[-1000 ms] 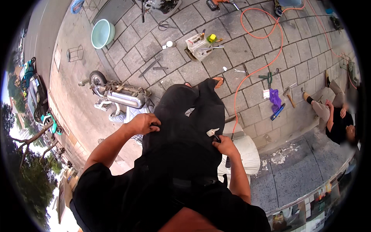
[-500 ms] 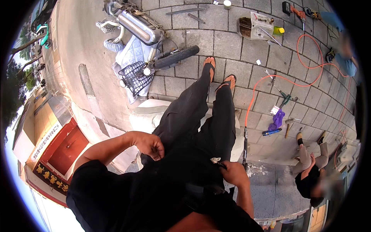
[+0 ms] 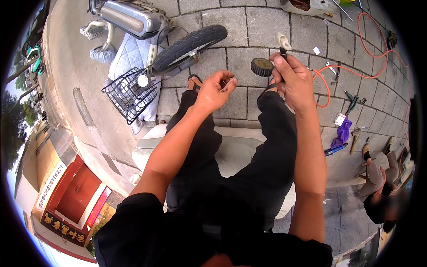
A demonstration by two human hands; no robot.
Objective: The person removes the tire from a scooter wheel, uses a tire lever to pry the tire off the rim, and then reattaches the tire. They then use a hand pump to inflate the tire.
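My right hand (image 3: 293, 84) is raised in front of me, its fingers wrapped round a tyre inflator. The inflator's round, black-ribbed pressure gauge (image 3: 262, 66) sticks out to the left of the hand, and a cream-coloured piece (image 3: 283, 41) stands above it. An orange air hose (image 3: 329, 73) shows just right of this hand. My left hand (image 3: 217, 91) hovers over the paving with curled fingers, thumb and fingertips close together; whatever may be between them is too small to make out. Nearest to it is the black tyre (image 3: 189, 50) of a bike wheel, apart from the hand.
The bike lies on its side at the left, with a black wire basket (image 3: 133, 93) and a quilted cover (image 3: 133, 58). Pliers (image 3: 353, 102), a purple cloth (image 3: 343, 133) and a hammer (image 3: 356, 139) lie at the right. Another person (image 3: 378, 187) sits at the far right.
Both my hands have moved from my waist forward over the paving. The inflator, then mostly hidden at my right side, is now held up in view. My legs are wider apart.
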